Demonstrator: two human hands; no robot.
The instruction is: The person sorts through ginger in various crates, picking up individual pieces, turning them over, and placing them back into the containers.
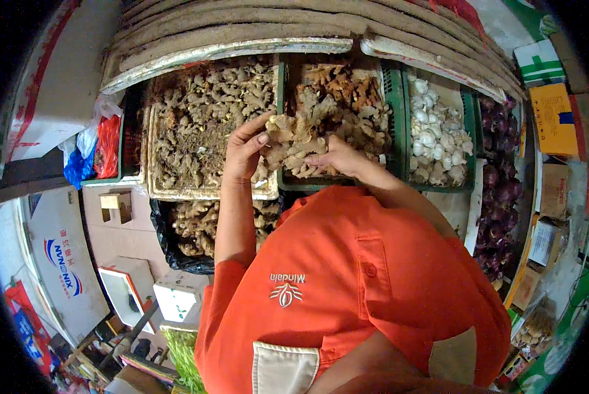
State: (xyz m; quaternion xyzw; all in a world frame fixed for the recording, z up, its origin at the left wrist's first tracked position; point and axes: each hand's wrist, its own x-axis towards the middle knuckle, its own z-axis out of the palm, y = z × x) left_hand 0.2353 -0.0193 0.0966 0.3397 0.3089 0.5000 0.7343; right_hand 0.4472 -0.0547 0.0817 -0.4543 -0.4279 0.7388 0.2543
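A large knobby piece of ginger root (301,147) is held between my two hands over a green plastic crate (283,183). My left hand (245,147) has its thumb and fingers at the left end of the ginger. My right hand (341,156) grips the other side, its thumb lying across the front. More ginger (368,123) fills the crate beneath, with reddish-brown roots (346,86) at its far end. To the left, a white foam box (215,193) holds many soil-covered ginger pieces (200,143). Where the ginger in my hands overlaps the pile, its outline is hard to tell.
Garlic bulbs (430,128) fill a green crate on the right, with red onions (499,197) beyond. Ginger in a black plastic bag (159,226) sits nearer on the left. Foam lids (235,49) edge the far side. Red (108,147) and blue plastic bags (79,167) lie at left.
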